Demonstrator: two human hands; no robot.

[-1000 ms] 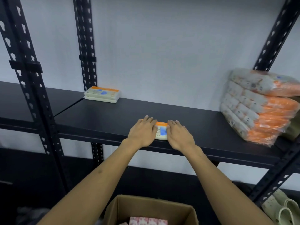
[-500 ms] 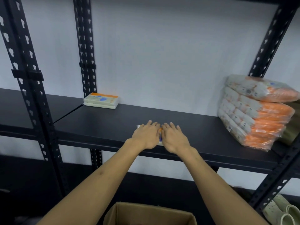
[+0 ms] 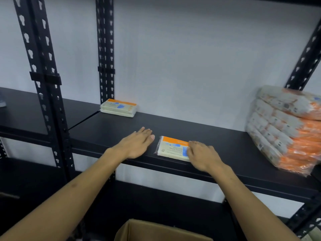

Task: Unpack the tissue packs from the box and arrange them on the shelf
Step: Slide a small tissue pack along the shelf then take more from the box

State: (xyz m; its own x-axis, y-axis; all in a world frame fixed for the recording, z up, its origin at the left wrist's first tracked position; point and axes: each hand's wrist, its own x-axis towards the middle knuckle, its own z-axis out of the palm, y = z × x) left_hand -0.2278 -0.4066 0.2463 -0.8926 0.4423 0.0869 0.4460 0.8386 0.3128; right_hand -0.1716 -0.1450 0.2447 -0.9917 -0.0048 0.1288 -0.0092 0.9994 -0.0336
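Note:
A cream tissue pack (image 3: 171, 147) with an orange band and blue print lies flat near the front edge of the black shelf (image 3: 217, 141). My right hand (image 3: 202, 155) rests on the pack's right end, fingers spread over it. My left hand (image 3: 137, 142) lies flat on the shelf just left of the pack, apart from it and holding nothing. A small stack of two like packs (image 3: 119, 107) sits at the shelf's back left corner. The open cardboard box (image 3: 156, 229) shows at the bottom edge; its contents are hidden.
A tall pile of orange-and-white wrapped tissue bundles (image 3: 284, 129) leans at the shelf's right end. Black perforated uprights (image 3: 43, 80) stand at left, centre-left and right. Another black shelf (image 3: 20, 110) extends to the left. A white wall is behind.
My two hands, which covered the pack together, have parted. The left hand slid left off the pack; the right hand stays on its right end. The pack is now mostly uncovered.

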